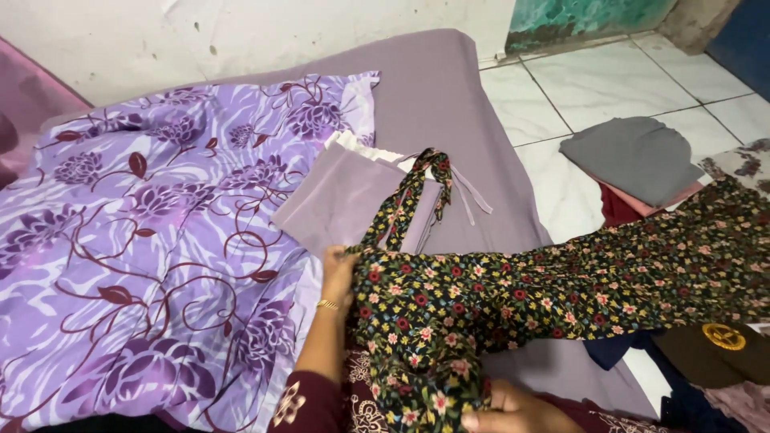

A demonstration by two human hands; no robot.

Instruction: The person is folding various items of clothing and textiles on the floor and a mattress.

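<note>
While the head view looks down on the mattress, the black floral-print fabric garment (pixel 513 297) lies draped from 6 o'clock out toward 3 o'clock, its strap end trailing up toward 12 o'clock over a folded pale lilac cloth (pixel 337 200). The left hand (pixel 337 277), with a gold bangle at the wrist, pinches the garment's upper edge at 7 o'clock. The right hand (pixel 513 410) closes on bunched fabric at 6 o'clock. Judged from this layout, the step in hand is spreading and aligning the garment for a fold. Any next move calls for even tension between both grips. A purple flower-patterned bedsheet (pixel 144 240) lies at 9 o'clock; a folded grey cloth (pixel 630 156) rests on the white tiled floor (pixel 593 80) at 2 o'clock.
</note>
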